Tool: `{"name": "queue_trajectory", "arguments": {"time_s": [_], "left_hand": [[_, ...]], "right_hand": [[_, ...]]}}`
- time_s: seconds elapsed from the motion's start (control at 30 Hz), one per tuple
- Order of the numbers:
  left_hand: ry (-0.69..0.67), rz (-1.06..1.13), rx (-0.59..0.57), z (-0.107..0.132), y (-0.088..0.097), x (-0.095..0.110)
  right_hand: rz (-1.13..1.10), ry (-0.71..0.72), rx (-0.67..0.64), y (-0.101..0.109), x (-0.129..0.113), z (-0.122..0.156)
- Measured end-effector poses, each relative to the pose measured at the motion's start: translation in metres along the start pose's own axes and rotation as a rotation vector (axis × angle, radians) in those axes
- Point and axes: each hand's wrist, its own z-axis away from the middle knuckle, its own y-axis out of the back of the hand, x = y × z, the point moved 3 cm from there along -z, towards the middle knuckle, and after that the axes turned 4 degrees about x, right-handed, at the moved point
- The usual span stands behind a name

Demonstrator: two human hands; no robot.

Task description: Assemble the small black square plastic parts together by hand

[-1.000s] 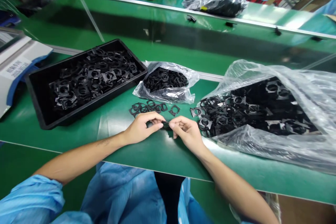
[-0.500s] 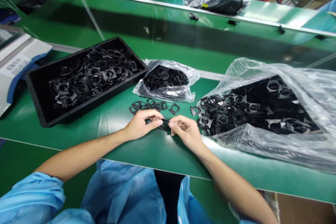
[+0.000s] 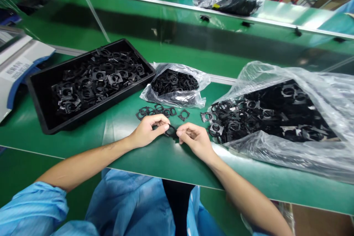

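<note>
Holding: your left hand [image 3: 146, 132] and your right hand [image 3: 193, 138] both pinch one small black ring part [image 3: 170, 131] between thumb and fingertips, just above the table [image 3: 155, 162].
Left hand: fingers curled in, closed on the left side of the ring part.
Right hand: fingers curled in, closed on the right side of it.
Slip risk: the ring part is thin and small. If you squeeze too softly or twist it, it could pop out and fall off the near edge of the table onto your blue coat [image 3: 124, 206].
Bend risk: if both hands pull or press too hard, I think the thin ring could bend or snap.
Mix-up risk: a row of loose rings [image 3: 159, 111] lies just past your fingers. A dropped part could land there, and you might not know which one it was.
Bag risk: the big bag [image 3: 276, 118] sits close to your right hand, and parts spill from its mouth. Your wrist could knock them about.
Further off: the small bag [image 3: 177, 84] and the black tray [image 3: 88, 81] are well apart from your hands.
</note>
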Motion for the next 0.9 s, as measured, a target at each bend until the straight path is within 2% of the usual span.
{"name": "queue_trajectory", "arguments": {"time_s": [0.9], "left_hand": [[0.033, -0.013, -0.005, 0.0000, -0.0002, -0.0003]], "right_hand": [[0.042, 0.033, 0.003, -0.0004, 0.0000, 0.0011]]}}
